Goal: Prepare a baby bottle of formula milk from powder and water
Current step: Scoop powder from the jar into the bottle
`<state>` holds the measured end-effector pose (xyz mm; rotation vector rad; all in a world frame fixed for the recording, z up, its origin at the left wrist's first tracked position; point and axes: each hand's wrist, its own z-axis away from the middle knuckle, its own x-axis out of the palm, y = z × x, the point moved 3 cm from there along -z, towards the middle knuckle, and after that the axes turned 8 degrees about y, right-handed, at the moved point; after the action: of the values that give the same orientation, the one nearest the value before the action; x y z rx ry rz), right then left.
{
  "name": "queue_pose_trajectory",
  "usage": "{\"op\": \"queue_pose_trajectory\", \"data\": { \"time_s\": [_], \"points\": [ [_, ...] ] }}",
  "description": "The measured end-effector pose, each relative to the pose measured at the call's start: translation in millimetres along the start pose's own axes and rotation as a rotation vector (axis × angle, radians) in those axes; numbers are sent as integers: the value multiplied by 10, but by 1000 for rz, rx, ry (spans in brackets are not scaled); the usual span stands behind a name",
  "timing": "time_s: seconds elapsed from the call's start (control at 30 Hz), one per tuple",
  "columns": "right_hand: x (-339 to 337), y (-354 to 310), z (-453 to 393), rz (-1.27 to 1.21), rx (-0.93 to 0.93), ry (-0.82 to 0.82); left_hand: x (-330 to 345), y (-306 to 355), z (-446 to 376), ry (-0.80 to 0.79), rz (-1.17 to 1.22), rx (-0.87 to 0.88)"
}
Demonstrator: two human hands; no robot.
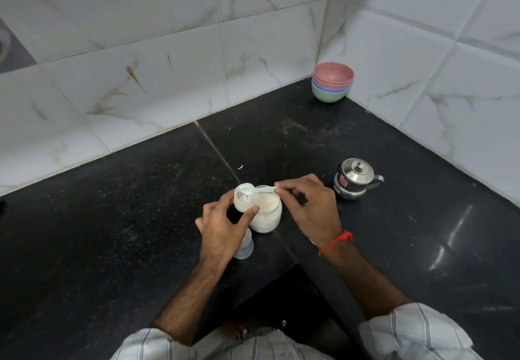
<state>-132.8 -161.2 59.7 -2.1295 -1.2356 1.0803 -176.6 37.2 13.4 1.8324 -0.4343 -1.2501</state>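
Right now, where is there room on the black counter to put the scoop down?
The widest bare patch is the counter left of the left hand, out to the tiled wall. Another lies between the kettle and the stacked bowls. It's crowded in the middle, where both hands, the powder jar and the bottle bunch together.

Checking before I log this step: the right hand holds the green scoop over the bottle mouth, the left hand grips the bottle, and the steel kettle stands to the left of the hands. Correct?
One detail is wrong. In the head view the steel kettle stands to the right of the hands, not the left. The rest holds: the right hand holds the green scoop over the bottle mouth, and the left hand grips the bottle.
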Motion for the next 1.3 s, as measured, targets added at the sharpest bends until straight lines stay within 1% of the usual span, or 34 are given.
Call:
{"op": "queue_pose_trajectory", "data": {
  "time_s": [0.07, 0.1, 0.17, 0.33, 0.43, 0.63, 0.7, 0.77, 0.83, 0.9, 0.97, 1.03, 1.13, 1.17, 1.3],
  "points": [
    [26, 76, -17, -99, 255, -1, -3, -3, 11, -5, 4, -8],
    [44, 127, -23, -140, 346, -11, -8, -6, 19, -6, 6, -10],
    [65, 206, -27, -192, 461, -24, -20, -21, 35, -4, 5, -8],
    [80, 266, -5, -253, 598, -3, -60, -92, 51, 0, -8, -20],
    [106, 359, -2, -176, 639, -20, -100, -154, 59, -1, 10, -58],
    [272, 383, 13, 44, 557, -198, -176, -254, 85, 47, 43, -110],
    [318, 379, 8, 112, 477, -257, -207, -244, 109, 62, 49, -110],
    [347, 393, -9, 240, 345, -307, -233, -214, 133, 78, 46, -87],
    [347, 405, -14, 313, 257, -301, -264, -181, 148, 98, 58, -72],
    [316, 351, -11, 267, 198, -240, -294, -145, 152, 119, 86, -60],
    [277, 214, 4, 129, 124, -209, -303, -106, 156, 136, 101, -11],
    [268, 37, 32, 1, 52, -287, -299, -53, 173, 131, 94, 53],
    [297, -152, 74, -65, -1, -461, -247, 3, 194, 88, 76, 137],
    [299, -190, 82, -82, -4, -481, -221, 13, 196, 70, 68, 153],
    [259, -198, 113, -76, -34, -447, -128, 36, 199, 29, 46, 165]
  ]
}}
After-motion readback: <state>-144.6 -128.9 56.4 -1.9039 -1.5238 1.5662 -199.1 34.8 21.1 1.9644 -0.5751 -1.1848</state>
